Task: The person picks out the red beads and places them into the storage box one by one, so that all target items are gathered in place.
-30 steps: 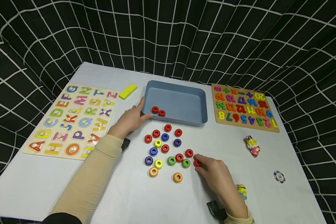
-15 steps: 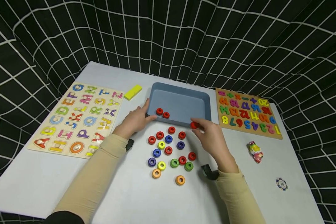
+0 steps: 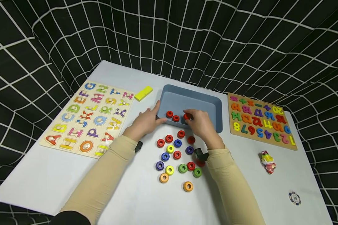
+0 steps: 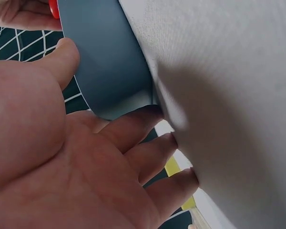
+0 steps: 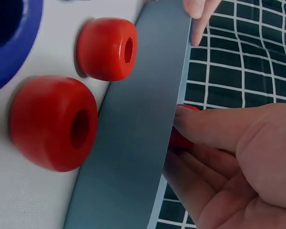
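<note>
A blue-grey tray (image 3: 191, 97) stands at the back middle of the table. My left hand (image 3: 146, 122) rests at its near left corner, fingers extended along the side and thumb at the front rim; in the left wrist view the fingertips (image 4: 169, 140) touch the white tabletop. My right hand (image 3: 201, 123) reaches over the front wall and pinches a red ring (image 3: 187, 116) between thumb and fingers, inside the tray. Two more red rings (image 3: 172, 116) lie left of it in the tray. In the right wrist view the front wall partly hides the held ring (image 5: 181, 139).
Loose rings, red (image 3: 176, 155), blue (image 3: 165, 156), yellow, green (image 3: 182, 168), purple and orange (image 3: 188, 186), lie before the tray. An alphabet board (image 3: 87, 118) is left, a number board (image 3: 259, 120) right. A yellow block (image 3: 143, 93), a figurine (image 3: 268, 162) and a chip (image 3: 294, 198) lie around.
My right hand has picked a red ring off the table at the right and carried it up and left into the tray. My left hand stays at the tray's corner. The head view has shifted.
</note>
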Demonstrator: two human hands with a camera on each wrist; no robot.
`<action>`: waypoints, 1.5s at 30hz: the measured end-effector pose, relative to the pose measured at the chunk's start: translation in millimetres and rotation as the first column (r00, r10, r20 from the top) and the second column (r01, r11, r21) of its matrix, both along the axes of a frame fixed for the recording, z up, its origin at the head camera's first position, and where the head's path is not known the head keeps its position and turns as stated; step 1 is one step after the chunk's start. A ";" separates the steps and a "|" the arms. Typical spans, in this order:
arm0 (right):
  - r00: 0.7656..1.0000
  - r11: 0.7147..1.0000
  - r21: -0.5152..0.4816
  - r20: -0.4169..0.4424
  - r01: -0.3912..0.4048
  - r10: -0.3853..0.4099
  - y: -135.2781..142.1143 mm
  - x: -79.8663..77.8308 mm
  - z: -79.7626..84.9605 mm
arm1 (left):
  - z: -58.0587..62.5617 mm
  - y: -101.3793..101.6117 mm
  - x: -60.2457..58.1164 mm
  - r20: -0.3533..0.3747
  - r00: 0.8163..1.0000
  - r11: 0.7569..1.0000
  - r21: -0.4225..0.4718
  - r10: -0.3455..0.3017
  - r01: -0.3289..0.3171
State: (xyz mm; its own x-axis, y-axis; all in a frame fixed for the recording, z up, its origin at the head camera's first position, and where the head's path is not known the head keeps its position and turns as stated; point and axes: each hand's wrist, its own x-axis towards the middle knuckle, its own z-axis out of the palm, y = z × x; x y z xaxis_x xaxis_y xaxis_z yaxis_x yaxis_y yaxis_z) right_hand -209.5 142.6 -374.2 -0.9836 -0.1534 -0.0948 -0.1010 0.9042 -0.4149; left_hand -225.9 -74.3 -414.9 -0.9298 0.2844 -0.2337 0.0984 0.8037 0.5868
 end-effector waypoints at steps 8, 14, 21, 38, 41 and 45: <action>0.999 1.000 0.000 0.031 -0.007 0.007 9.0 3.9 1.9 | 3.6 9.4 2.7 -0.003 1.000 1.000 -0.006 -0.012 0.012; 1.000 0.999 -0.023 -0.007 0.025 -0.025 18.7 12.1 8.8 | 5.2 10.5 3.3 -0.004 1.000 1.000 -0.011 -0.011 0.010; 0.997 0.999 -0.030 -0.071 0.042 -0.044 30.9 32.0 18.5 | 4.6 7.6 2.0 -0.004 1.000 1.000 -0.013 -0.018 0.017; 0.998 0.996 -0.066 0.027 0.067 -0.065 55.5 104.7 5.4 | 0.4 0.5 3.9 0.014 1.000 1.000 0.000 -0.010 0.010; 0.995 0.995 -0.074 0.082 0.059 -0.053 56.8 117.1 -2.3 | 0.6 0.0 4.1 0.015 1.000 1.000 -0.001 -0.013 0.013; 0.990 0.994 -0.084 0.133 0.066 -0.054 58.2 130.6 -11.1 | 1.6 0.6 3.8 0.017 1.000 1.000 0.002 -0.014 0.014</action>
